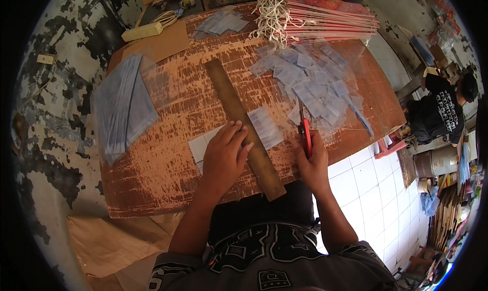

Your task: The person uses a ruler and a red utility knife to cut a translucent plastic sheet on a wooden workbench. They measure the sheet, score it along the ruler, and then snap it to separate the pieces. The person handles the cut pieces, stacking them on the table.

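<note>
My left hand rests with its fingertips on a long brown straightedge, thumb held apart from the fingers. The straightedge slants across the table toward its front edge. Under it lies clear plastic sheeting, with a white lined piece partly covered by my left hand. My right hand is closed around a red-handled cutter knife, whose thin blade points away from me. A loose heap of small clear plastic pieces lies just beyond the blade.
A stack of larger plastic sheets lies on the worn brown table at left. Behind are cardboard, a power strip, more plastic pieces and a bundle of red-and-white strips with cords. Another person is at right.
</note>
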Demonstrator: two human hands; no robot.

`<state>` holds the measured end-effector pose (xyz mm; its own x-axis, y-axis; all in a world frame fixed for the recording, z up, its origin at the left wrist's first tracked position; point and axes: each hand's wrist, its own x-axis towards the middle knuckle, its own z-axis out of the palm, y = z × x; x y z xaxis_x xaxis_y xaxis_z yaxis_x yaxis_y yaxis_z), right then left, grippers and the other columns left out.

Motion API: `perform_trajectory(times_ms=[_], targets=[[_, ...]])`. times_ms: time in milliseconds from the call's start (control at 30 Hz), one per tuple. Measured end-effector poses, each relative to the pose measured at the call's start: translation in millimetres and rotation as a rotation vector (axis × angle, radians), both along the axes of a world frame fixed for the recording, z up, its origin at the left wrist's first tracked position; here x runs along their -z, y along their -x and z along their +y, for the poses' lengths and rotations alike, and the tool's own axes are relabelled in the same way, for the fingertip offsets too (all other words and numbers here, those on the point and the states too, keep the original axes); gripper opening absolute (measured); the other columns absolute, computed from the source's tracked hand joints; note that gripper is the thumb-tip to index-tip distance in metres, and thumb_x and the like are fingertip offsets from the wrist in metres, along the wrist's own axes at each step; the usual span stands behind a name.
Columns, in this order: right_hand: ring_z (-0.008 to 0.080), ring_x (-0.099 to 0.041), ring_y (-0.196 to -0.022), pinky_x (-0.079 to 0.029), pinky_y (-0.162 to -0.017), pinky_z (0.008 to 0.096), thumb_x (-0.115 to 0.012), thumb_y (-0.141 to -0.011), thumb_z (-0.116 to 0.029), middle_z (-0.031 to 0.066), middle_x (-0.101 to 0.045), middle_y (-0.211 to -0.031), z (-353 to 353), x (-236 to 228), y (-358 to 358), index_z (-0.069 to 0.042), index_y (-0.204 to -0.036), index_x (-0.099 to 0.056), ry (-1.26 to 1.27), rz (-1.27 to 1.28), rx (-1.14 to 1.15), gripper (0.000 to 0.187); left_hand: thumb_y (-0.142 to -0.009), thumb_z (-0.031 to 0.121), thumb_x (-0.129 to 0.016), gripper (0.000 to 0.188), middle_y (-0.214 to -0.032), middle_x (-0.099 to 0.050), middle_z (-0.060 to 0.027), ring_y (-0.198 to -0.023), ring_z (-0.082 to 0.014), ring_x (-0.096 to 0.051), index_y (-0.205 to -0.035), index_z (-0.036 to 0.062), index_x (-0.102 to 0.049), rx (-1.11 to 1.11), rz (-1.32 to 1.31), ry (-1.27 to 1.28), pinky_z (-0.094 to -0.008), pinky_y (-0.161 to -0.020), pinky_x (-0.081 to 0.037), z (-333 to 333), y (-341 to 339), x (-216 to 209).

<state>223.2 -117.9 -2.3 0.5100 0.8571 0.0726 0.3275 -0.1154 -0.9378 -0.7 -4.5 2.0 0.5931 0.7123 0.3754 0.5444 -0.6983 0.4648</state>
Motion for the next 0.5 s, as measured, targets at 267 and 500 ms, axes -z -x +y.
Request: perform_trajectory(times_ms=[267, 500], targets=[[0.0203, -0.07, -0.081, -0.055, -0.076, 0.0367, -0.071, -0.105, -0.018, 0.014, -0.076, -0.099, 0.1, 3.4, -1.3, -0.001, -0.126, -0.061, -0.01, -0.012, 0.003, 0.029, -0.103, 0.017, -0.075, 0.041, -0.149, -0.065, -0.0187, -0.144, -0.037, -0.058, -0.14, -0.0002, -0.07, -0.005, -0.002, 0.001, -0.0493, -0.121, -0.048, -1.3, 0.4, -0.5], [0.0185, -0.066, -0.075, -0.054, -0.073, 0.0361, -0.072, -0.105, -0.018, 0.0108, -0.07, -0.087, -0.4, 0.0, 0.3, -0.001, -0.124, -0.062, 0.017, -0.017, 0.015, 0.028, -0.104, 0.018, -0.073, 0.042, -0.152, -0.063, -0.0172, -0.147, -0.0357, -0.056, -0.142, 0.0008, -0.069, -0.006, 0.001, 0.019, -0.0487, -0.122, -0.047, -2.9, 0.9, -1.2]])
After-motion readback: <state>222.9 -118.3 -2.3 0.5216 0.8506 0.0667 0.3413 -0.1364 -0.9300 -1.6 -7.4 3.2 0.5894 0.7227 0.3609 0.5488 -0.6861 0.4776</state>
